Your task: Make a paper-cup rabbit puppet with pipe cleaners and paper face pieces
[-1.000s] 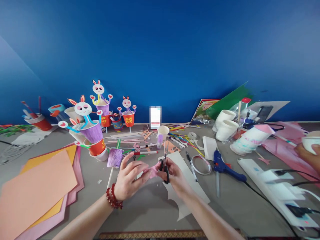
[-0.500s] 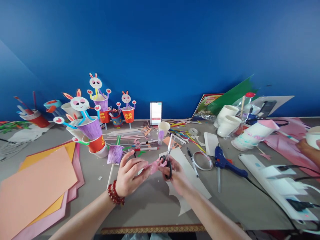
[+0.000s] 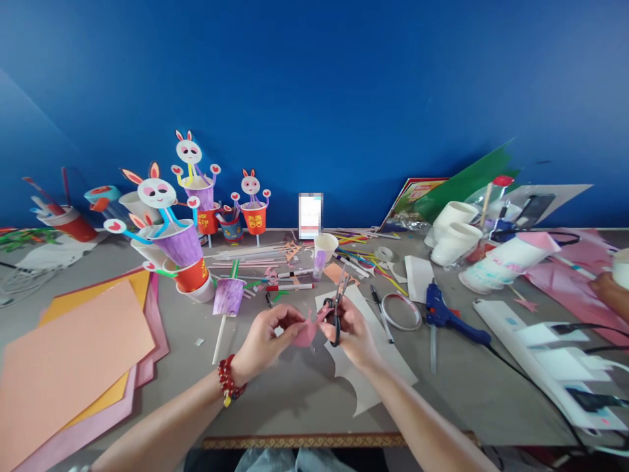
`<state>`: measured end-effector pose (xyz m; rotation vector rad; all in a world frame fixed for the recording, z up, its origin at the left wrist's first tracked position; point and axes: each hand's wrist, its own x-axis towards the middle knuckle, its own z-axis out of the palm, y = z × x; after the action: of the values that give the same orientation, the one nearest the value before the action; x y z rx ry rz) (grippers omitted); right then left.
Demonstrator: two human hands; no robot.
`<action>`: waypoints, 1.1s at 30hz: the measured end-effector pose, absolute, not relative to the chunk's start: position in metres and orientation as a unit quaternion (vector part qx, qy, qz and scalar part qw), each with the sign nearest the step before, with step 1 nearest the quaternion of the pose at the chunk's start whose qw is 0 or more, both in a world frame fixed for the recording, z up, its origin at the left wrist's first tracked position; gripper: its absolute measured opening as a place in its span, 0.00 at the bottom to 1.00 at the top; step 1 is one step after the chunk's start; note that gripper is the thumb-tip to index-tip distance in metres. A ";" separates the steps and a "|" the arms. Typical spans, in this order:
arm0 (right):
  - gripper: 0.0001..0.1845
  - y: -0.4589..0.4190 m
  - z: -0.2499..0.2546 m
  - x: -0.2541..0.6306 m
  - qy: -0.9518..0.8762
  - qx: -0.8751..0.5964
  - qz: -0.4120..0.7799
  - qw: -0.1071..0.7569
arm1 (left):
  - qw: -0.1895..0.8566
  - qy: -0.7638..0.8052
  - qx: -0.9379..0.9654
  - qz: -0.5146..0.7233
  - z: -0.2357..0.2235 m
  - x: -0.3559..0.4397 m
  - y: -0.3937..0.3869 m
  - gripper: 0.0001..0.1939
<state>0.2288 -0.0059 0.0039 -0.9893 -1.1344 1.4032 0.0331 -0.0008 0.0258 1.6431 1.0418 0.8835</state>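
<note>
The left hand (image 3: pixel 268 337) is now drawing its fingers into a curled, narrow pinch, where half a second ago the index finger was standing raised and the others were spreading; thumb and fingertips are gripping the left part of the pink paper (image 3: pixel 305 335). The right hand (image 3: pixel 354 331) is carrying the black-handled scissors (image 3: pixel 338 300) with the blades pointing away from the person, and its thumb and fingers also seem to be pinching the paper's right end. The paper is sitting between the two hands, just above the worktop (image 3: pixel 289 400), and is now showing a bent, tapering outline, so the fingers rather than the blades are probably working it at this moment. The view is tilting slightly too, so the whole worktop is appearing a little higher. Much is staying unclear: fingers are covering both ends of the paper, blur is hiding whether it is one folded piece or two, and the blades are too thin to read. The right forearm is crossing part of the white sheet (image 3: pixel 366 393). At the right edge, another person's hand (image 3: pixel 609 292) is touching a white cup (image 3: pixel 622 269), the frame cutting both off, and pixelation is masking the upright panel (image 3: pixel 310 216) by the wall.
</note>
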 end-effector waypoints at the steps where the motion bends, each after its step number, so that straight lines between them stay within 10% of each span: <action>1: 0.17 -0.006 0.004 0.229 -0.477 -0.410 0.579 0.518 | 0.518 0.425 0.645 0.367 0.025 0.034 -0.001 0.13; 33: 0.27 -0.008 0.008 0.225 -0.543 -0.427 0.602 0.401 | 0.531 0.410 0.537 0.513 0.051 0.055 0.037 0.12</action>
<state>0.2254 -0.0077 0.0079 -1.0788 -1.3731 1.5217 0.0546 0.0368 0.0508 1.2807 0.9775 1.2235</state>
